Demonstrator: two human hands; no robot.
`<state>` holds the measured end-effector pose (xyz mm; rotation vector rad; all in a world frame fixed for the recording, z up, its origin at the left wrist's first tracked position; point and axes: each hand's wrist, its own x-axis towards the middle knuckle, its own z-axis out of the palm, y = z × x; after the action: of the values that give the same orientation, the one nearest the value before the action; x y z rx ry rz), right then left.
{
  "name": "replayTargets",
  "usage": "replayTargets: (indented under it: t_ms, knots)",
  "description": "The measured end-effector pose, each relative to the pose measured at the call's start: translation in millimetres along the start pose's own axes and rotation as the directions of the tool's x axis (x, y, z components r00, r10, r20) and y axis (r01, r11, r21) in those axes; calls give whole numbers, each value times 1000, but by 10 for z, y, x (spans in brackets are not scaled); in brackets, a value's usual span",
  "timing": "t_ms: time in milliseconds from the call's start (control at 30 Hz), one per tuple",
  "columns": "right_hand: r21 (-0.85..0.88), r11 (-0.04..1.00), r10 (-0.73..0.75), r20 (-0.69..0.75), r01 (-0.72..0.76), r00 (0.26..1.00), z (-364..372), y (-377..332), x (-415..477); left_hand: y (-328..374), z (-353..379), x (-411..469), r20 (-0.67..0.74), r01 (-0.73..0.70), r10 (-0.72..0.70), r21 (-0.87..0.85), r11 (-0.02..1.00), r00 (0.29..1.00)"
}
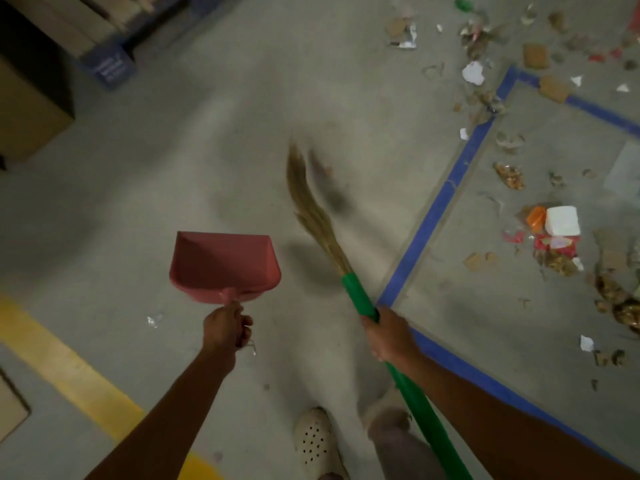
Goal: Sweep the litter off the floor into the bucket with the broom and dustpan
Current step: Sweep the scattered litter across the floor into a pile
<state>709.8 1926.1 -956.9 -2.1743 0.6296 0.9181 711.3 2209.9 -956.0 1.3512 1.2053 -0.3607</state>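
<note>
1. Litter point(535, 56) is the target, and it's all over on the right side of the floor point(214, 140), well apart from both tools. Now, sweeping across from the left!
2. Far left, a cardboard box point(27, 109) sits in shadow, with a blue pallet point(110, 67) behind it. A yellow line point(69, 372) runs diagonally across the concrete lower down.
3. Next up, the left hand point(225, 327): its fingers are curled tight round the short handle of the pink dustpan point(221, 265), mouth pointing away from the person. A small clear scrap point(154, 320) lies on the floor just beside that hand.
4. Bottom centre, a pale shoe point(313, 441) dotted with holes is planted between the two arms.
5. Over to the broom point(358, 294)! Its straw bristles point(311, 209) reach forward, blurred at the tip, so I can't tell whether they touch the floor. They're just right of the dustpan.
6. The right hand point(388, 336) has its fingers wrapped round the green handle, a little below where the bristles begin.
7. A blue tape line point(436, 209) cuts past the broom and turns a corner at the top right.
8. Beyond the tape lies the mess: cardboard bits, paper scraps, wrappers, a white block point(561, 220) touching an orange piece point(535, 218), and a green cap point(463, 4) at the top edge.
</note>
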Motion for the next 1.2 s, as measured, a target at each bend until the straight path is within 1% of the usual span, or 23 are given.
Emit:
replayTargets:
  t_ms: [100, 200, 267, 333, 500, 600, 667, 767, 833, 933, 1000, 1100, 1200]
  knots:
    - [-115, 990, -74, 91, 84, 993, 172, -415, 346, 84, -82, 184, -19, 16, -16, 13, 1000, 1000]
    - [-159, 978, -107, 158, 132, 982, 315, -685, 732, 135, -77, 337, -42, 22, -21, 22, 1000, 999]
    - [-179, 975, -99, 187, 133, 977, 381, -764, 1020, 166, -10, 446, -53, 13, -11, 38, 999, 999]
    - [-180, 979, -62, 195, 98, 979, 373, -772, 1322, 183, 116, 566, -70, -2, 8, 84, 996, 998]
    - [-36, 995, 94, 110, -90, 990, -25, -480, 1927, 274, 604, 723, -44, -7, 15, 168, 986, 999]
    - [57, 981, 185, 12, -185, 983, -475, -205, 2224, 407, 988, 715, -16, -16, 20, 201, 980, 1000]
    - [151, 956, 260, -48, -251, 964, -842, -38, 2323, 521, 1268, 691, 7, -18, 17, 233, 972, 1000]
    - [256, 906, 370, -95, -337, 924, -1393, 230, 2360, 749, 1708, 639, 53, -37, 23, 278, 960, 998]
    - [351, 866, 422, -132, -356, 897, -1695, 401, 2340, 922, 2012, 593, 88, -60, 34, 311, 949, 996]
    - [424, 858, 397, -191, -290, 897, -1979, 540, 2219, 1153, 2432, 531, 142, -94, 47, 344, 934, 989]
    - [408, 882, 346, -225, -235, 911, -2047, 585, 2114, 1269, 2686, 501, 173, -113, 52, 365, 924, 983]
    - [304, 934, 261, -212, -190, 942, -2035, 625, 1982, 1361, 3029, 466, 212, -136, 53, 398, 907, 976]
    - [172, 966, 217, -127, -194, 968, -1898, 721, 1936, 1373, 3306, 468, 256, -163, 49, 446, 880, 965]
